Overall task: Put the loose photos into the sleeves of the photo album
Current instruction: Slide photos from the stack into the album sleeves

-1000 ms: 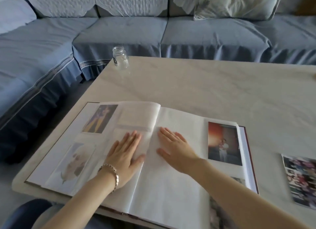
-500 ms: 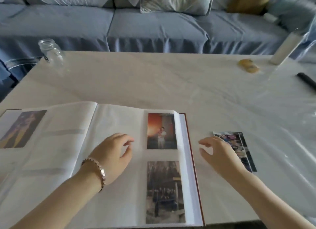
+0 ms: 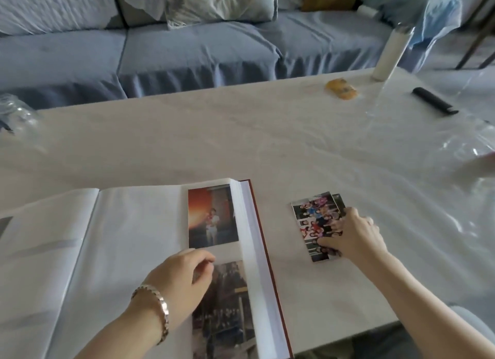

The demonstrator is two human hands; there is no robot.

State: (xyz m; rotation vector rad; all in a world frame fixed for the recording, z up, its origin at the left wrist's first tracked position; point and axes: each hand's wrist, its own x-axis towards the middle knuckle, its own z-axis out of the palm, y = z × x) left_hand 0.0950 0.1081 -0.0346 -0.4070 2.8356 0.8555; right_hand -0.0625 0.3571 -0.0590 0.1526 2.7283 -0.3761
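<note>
**Right grip closes on loose photos beside the open photo album**

Your right grip pinches the stack of loose photos, thumb on the top print and fingers curled over the edge away from the photo album. The stack lies on the worktop just right of the album. The album lies open, with two sleeved photos in its right-hand page. Your left grip, a bracelet at the wrist, is loosely curled over that page between the two prints, holding nothing.
</note>
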